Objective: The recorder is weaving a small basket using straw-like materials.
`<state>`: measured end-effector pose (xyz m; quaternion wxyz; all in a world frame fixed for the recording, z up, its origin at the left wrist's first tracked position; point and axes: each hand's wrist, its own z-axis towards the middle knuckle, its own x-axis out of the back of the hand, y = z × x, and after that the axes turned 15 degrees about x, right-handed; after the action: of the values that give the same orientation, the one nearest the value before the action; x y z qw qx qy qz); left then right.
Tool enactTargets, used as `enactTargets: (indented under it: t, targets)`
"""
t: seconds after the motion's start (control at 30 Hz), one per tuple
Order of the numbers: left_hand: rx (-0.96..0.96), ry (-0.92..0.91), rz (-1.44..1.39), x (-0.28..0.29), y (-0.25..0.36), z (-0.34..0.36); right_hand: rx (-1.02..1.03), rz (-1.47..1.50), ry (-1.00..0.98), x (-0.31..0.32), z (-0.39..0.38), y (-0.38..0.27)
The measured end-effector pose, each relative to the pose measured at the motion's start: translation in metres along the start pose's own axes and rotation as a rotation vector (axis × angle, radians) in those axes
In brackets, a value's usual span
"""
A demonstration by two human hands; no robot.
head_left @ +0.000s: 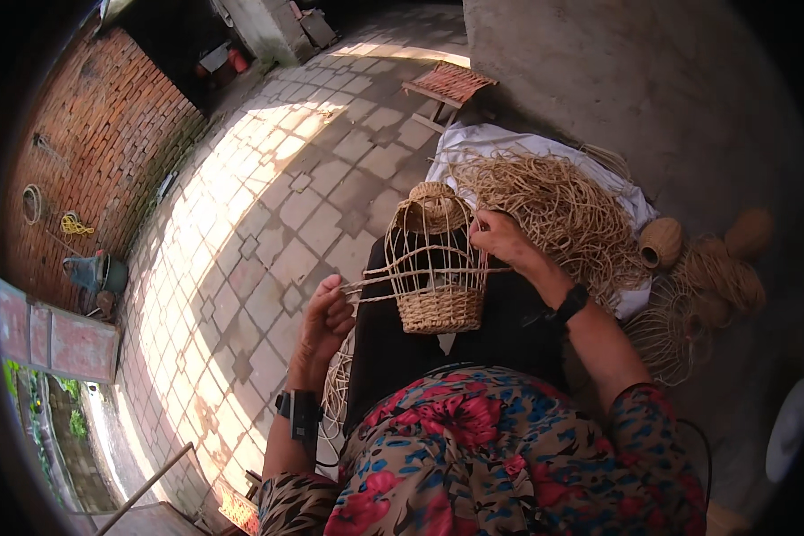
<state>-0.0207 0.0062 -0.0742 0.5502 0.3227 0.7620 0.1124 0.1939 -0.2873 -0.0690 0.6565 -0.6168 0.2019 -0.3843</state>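
Note:
A small wicker basket point(441, 313) rests on my lap, with a tightly woven band at my side, open upright ribs in the middle and a woven rounded end away from me. To its left, my left hand point(327, 317) is closed on strands of twisted straw cord point(366, 288), which run taut to the ribs. At the basket's right side, my right hand point(502, 239) is closed in a pinch at a rib or strand; the fingers partly hide which.
Ahead to the right, a big heap of loose straw cord point(558, 205) lies on a white sheet point(482, 138). Several woven pieces, among them a rounded basket point(661, 241), stand at the right. A low slatted stool point(448, 83) is farther off, by a wall point(598, 71).

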Motion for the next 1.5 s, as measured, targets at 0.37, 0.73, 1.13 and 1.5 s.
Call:
enactTargets:
  t: [0.37, 0.73, 1.13, 1.5]
  targets:
    - [-0.184, 1.058, 0.430, 0.112, 0.081, -0.122, 0.393, -0.430, 0.329, -0.017, -0.041, -0.050]
    - [0.086, 0.574, 0.918, -0.054, -0.022, 0.004, 0.513, -0.389, -0.209, -0.036, -0.052, -0.066]
    - [-0.056, 0.609, 0.678, -0.053, -0.049, 0.025, 0.452, -0.706, -0.063, -0.056, -0.030, -0.069]
    - [-0.662, 0.583, 1.455, -0.083, -0.039, 0.053, 0.483, -0.816, -0.004, -0.064, -0.037, -0.065]
